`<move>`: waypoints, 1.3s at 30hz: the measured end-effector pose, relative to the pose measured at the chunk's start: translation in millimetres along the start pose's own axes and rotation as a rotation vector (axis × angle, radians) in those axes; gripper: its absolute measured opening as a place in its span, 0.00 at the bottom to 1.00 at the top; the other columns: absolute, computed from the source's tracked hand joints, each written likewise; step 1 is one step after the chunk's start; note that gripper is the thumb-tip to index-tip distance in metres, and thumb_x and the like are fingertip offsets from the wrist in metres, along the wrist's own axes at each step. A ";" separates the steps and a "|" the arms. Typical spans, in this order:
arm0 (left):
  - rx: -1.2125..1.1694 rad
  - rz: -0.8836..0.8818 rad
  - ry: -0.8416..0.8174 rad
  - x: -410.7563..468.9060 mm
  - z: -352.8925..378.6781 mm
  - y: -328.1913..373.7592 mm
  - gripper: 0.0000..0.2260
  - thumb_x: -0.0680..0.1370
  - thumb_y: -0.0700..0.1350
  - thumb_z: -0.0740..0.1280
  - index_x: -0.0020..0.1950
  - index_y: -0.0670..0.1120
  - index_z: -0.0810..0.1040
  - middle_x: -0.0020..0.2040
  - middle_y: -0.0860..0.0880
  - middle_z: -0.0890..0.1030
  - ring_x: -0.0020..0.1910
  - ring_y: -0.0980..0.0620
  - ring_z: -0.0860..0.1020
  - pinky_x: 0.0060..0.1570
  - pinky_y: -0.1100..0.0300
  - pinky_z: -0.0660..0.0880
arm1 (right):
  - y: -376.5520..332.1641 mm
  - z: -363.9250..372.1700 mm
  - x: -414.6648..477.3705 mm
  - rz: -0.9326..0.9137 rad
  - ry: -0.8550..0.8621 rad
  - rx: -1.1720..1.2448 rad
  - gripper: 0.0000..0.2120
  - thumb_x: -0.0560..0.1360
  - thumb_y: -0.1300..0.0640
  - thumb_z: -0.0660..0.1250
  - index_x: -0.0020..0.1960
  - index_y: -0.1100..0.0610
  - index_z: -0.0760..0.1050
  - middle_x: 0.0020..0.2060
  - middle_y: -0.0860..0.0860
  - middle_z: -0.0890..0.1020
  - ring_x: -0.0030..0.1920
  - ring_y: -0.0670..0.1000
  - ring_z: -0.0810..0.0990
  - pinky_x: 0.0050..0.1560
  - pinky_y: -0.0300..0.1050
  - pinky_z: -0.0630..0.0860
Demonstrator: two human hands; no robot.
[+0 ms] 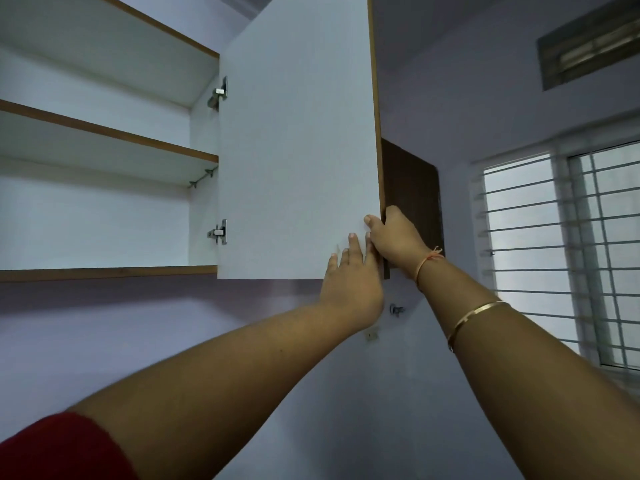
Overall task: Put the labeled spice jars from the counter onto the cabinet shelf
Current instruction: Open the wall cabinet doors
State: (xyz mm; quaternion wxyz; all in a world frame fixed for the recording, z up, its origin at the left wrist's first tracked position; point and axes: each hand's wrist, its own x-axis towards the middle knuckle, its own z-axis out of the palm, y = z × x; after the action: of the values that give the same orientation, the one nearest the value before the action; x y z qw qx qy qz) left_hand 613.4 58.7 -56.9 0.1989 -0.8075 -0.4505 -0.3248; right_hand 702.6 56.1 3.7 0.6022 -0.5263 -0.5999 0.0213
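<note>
Up above head height, the wall cabinet [104, 46] is open and its white door [298, 133] is swung out toward the camera on two metal hinges [219, 232]. Both hands are on the door's free edge, near the bottom corner. The left hand [349, 285] is laid flat on the white inner face with its fingers straight, so it's pressing, not gripping anything. The right hand [394, 240] is wrapped round the door's edge, thumb on the white side and the other fingers curled behind onto the dark brown outer face [412, 195]. There's an orange thread [427, 261] on that wrist and a gold bangle [474, 320] further down the arm, plus a red sleeve [62, 448] on the left arm. The cabinet shelf [104, 131] sits left of the door, a white board with a wood-coloured front edge, and a second compartment lies under it. A small fitting [396, 310] on the lilac wall below the door is too blurry to read. A barred window [561, 254] is off to the right, with a vent [588, 43] above it.
</note>
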 end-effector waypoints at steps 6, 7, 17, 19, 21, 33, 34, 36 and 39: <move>0.023 0.026 -0.051 0.9 -2.7 -12.4 0.39 0.76 0.37 0.61 0.77 0.50 0.38 0.78 0.45 0.42 0.72 0.41 0.63 0.73 0.46 0.53 | 7.0 4.0 -0.2 0.003 0.072 0.007 0.15 0.80 0.51 0.58 0.60 0.62 0.69 0.57 0.58 0.78 0.48 0.51 0.74 0.46 0.44 0.69; 0.017 0.040 -0.060 0.6 -6.8 -16.1 0.38 0.76 0.36 0.60 0.77 0.52 0.39 0.78 0.46 0.43 0.71 0.40 0.65 0.72 0.44 0.54 | 5.9 4.3 -2.0 -0.002 0.084 -0.009 0.15 0.80 0.51 0.58 0.59 0.62 0.70 0.57 0.58 0.78 0.48 0.52 0.75 0.46 0.45 0.69; 0.146 0.105 -0.238 -29.5 -41.2 -77.1 0.31 0.81 0.49 0.57 0.77 0.54 0.41 0.79 0.44 0.45 0.76 0.40 0.50 0.72 0.41 0.46 | -32.0 15.4 -36.4 -0.250 0.228 -0.748 0.36 0.77 0.65 0.62 0.77 0.62 0.45 0.71 0.65 0.64 0.60 0.63 0.76 0.55 0.53 0.76; 0.171 0.093 -0.265 -42.4 -50.3 -94.5 0.32 0.81 0.53 0.57 0.77 0.52 0.40 0.78 0.44 0.44 0.77 0.41 0.47 0.73 0.42 0.44 | -40.3 18.9 -44.3 -0.236 0.231 -0.934 0.38 0.76 0.65 0.63 0.77 0.62 0.44 0.75 0.67 0.52 0.71 0.67 0.64 0.65 0.57 0.70; 0.196 0.073 -0.270 -54.0 -63.0 -112.7 0.33 0.80 0.55 0.57 0.77 0.50 0.41 0.78 0.43 0.45 0.77 0.41 0.46 0.73 0.42 0.43 | -50.3 23.8 -51.9 -0.264 0.222 -1.091 0.37 0.76 0.63 0.62 0.77 0.62 0.45 0.75 0.67 0.48 0.75 0.67 0.51 0.73 0.60 0.56; 0.390 -0.056 -0.011 -137.3 -141.3 -240.3 0.23 0.78 0.50 0.60 0.71 0.46 0.62 0.66 0.44 0.71 0.69 0.43 0.64 0.72 0.43 0.52 | -131.8 142.1 -100.4 -0.492 0.154 -0.800 0.13 0.78 0.56 0.56 0.54 0.64 0.72 0.55 0.60 0.74 0.54 0.62 0.73 0.38 0.46 0.67; 0.411 -0.071 0.017 -146.1 -147.8 -254.3 0.23 0.77 0.49 0.60 0.71 0.46 0.63 0.66 0.44 0.71 0.69 0.44 0.65 0.72 0.44 0.53 | -138.7 155.9 -103.6 -0.494 0.135 -0.762 0.13 0.79 0.55 0.55 0.54 0.63 0.72 0.54 0.60 0.74 0.53 0.62 0.74 0.39 0.46 0.67; 0.456 -0.105 0.067 -162.4 -160.0 -280.2 0.22 0.77 0.49 0.61 0.70 0.46 0.64 0.67 0.44 0.70 0.69 0.44 0.65 0.72 0.45 0.54 | -152.0 181.6 -110.4 -0.498 0.098 -0.691 0.15 0.79 0.54 0.55 0.55 0.63 0.73 0.54 0.60 0.74 0.54 0.62 0.74 0.41 0.48 0.69; 0.529 -0.175 0.109 -186.1 -178.3 -320.4 0.21 0.76 0.47 0.61 0.69 0.45 0.64 0.67 0.44 0.69 0.69 0.43 0.64 0.72 0.45 0.55 | -174.4 223.8 -121.9 -0.526 0.028 -0.595 0.16 0.80 0.53 0.54 0.55 0.62 0.75 0.54 0.60 0.75 0.53 0.62 0.75 0.45 0.50 0.72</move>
State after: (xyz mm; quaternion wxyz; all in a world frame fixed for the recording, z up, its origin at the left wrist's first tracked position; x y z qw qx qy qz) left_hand 206.0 3.0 -52.2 0.3976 -0.6670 -0.5763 -0.2548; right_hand 396.2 34.5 -27.9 0.4162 -0.5066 -0.6859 -0.3156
